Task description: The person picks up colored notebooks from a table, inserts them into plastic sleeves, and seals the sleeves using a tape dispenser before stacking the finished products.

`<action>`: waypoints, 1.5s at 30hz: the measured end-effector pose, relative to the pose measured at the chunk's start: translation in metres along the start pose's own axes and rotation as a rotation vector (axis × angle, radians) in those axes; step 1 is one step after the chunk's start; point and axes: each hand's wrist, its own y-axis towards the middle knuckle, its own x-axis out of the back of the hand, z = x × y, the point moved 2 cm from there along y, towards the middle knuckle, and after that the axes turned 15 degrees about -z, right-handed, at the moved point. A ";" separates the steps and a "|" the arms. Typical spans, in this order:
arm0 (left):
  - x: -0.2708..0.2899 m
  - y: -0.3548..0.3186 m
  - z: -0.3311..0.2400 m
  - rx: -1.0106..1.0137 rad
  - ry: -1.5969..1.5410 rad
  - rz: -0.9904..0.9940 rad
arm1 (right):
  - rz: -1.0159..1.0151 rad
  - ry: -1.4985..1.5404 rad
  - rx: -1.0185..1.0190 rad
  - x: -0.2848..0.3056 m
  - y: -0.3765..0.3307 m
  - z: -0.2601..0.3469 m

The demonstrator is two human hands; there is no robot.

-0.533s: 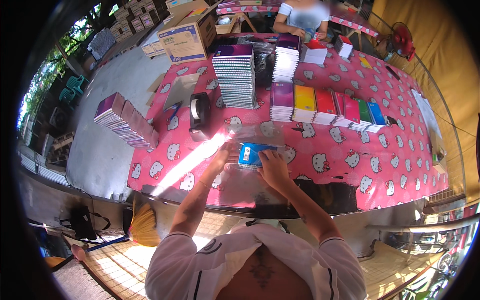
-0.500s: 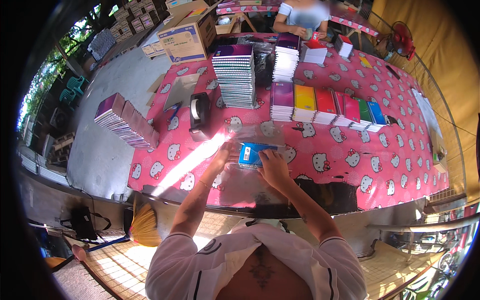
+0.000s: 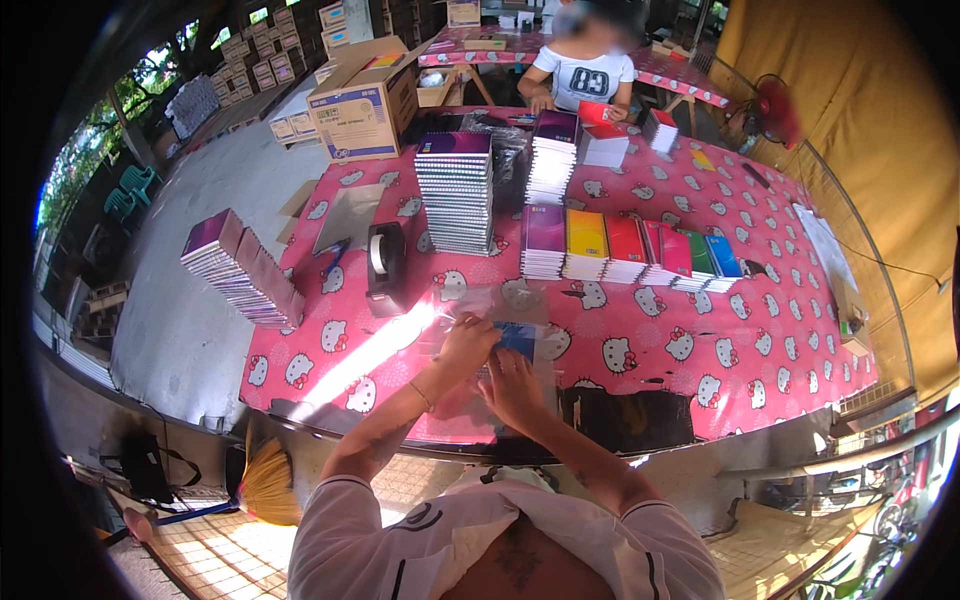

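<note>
My left hand [image 3: 467, 343] and my right hand [image 3: 513, 385] are together over a blue notebook [image 3: 517, 339] that lies in a clear plastic sleeve [image 3: 497, 305] on the pink patterned tablecloth [image 3: 640, 345]. My left hand pinches the sleeve's near left edge. My right hand presses on the notebook from the near side and covers most of it. A black tape dispenser [image 3: 385, 265] stands just left of the hands.
A tall stack of notebooks [image 3: 455, 192] and a row of coloured stacks [image 3: 630, 250] stand beyond the hands. A leaning pile of notebooks [image 3: 243, 268] sits on the table's left edge. A cardboard box [image 3: 365, 105] is at the far left. A person [image 3: 585, 70] sits at the far end.
The hands have closed further over the blue notebook, so less of it shows. Everything else on the table stays put.
</note>
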 end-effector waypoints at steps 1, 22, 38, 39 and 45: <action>-0.001 -0.001 0.000 -0.029 -0.042 -0.026 | 0.001 -0.054 0.011 -0.003 -0.003 0.004; -0.013 -0.015 -0.031 -0.122 0.288 0.136 | -0.004 -0.398 0.256 0.002 0.009 -0.044; 0.077 -0.089 0.196 1.501 -0.646 -0.375 | 0.036 -0.260 0.337 0.002 0.007 -0.050; 0.075 -0.093 0.204 1.626 -0.750 -0.306 | 0.022 -0.255 0.345 0.002 0.008 -0.048; 0.032 -0.115 0.163 1.584 -0.804 -0.802 | 0.062 -0.262 0.262 0.006 0.008 -0.054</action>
